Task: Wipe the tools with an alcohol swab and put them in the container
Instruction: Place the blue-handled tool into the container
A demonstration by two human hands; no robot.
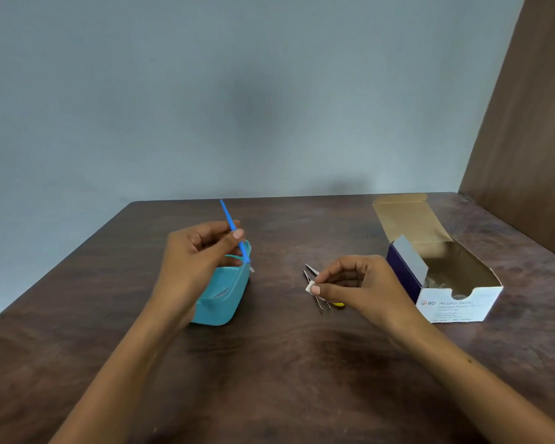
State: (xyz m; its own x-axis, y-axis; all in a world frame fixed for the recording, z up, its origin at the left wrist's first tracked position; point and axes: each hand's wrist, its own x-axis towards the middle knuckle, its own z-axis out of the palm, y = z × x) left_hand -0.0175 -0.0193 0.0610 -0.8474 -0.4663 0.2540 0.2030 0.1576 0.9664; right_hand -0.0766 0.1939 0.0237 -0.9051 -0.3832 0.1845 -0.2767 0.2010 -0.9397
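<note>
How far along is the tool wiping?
Partway. Done: something thin already lies in the teal container, though I cannot tell what. In hand: the left hand holds a blue tool above the container; the right hand pinches a white swab. Left: metal tweezers and a yellow item lie on the table beside the open swab box.

Dark wooden surface (285, 363), bearing a turquoise container (225, 302) left of centre, metal tweezers (314, 290) mid-way, an opened alcohol swab box (446, 283) at right.
</note>
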